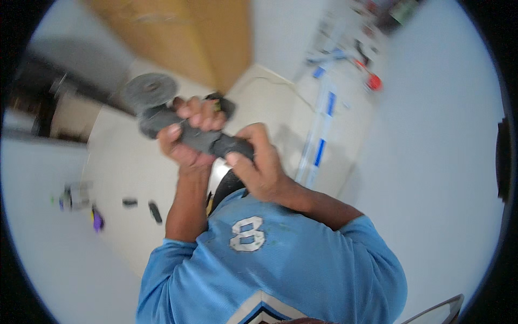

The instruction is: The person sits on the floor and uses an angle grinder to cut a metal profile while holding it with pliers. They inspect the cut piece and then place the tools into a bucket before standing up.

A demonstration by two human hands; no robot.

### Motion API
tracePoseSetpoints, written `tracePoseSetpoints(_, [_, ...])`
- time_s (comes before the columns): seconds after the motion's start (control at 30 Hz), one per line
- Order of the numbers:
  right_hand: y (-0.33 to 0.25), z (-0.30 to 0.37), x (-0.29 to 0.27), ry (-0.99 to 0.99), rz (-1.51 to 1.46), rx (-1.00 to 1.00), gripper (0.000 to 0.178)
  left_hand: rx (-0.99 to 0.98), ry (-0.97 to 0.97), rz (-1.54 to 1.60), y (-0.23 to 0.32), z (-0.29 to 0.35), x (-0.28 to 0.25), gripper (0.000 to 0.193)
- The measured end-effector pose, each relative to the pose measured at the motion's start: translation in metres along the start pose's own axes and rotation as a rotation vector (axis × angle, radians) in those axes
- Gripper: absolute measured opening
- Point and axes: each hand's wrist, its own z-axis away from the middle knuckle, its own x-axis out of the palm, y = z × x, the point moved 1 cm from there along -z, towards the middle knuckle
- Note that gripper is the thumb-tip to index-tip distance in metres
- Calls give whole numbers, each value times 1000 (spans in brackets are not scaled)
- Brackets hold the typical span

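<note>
A dark grey angle grinder is held up in front of my chest, tilted with its head toward the upper left. Its round grey cutting disc faces up at that end. My left hand is closed round the body just behind the disc, the fingers over the top and the thumb along the near side. At the rear end, my right hand grips the handle, its thumb on the near side. Motion blurs the tool a little, and whether the disc spins I cannot tell.
Beyond the grinder stands a large brown box-like piece. Long white strips with blue patches lie on the floor to the right, near a red round object. Dark slippers and a purple item lie left. Pale walls flank me.
</note>
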Motion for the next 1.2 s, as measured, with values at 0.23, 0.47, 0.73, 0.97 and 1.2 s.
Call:
tracePoseSetpoints(0.23, [15,-19,-86,380,75,-43,39,-257,-147,-22,-104,-97,13,29])
tracePoseSetpoints(0.47, [33,-73,-138,665,-238,149,31,-452,-254,96,-176,-189,1,29])
tracePoseSetpoints(0.73, [51,-103,-229,928,331,-25,27,-714,-202,211,-305,-246,-8,27])
tracePoseSetpoints(0.97, [75,-114,-335,1180,39,-128,49,-756,-237,124,-423,-264,16,25])
tracePoseSetpoints(1.2, [108,-139,-422,1334,-194,-149,44,-799,-179,59,-513,-299,27,21])
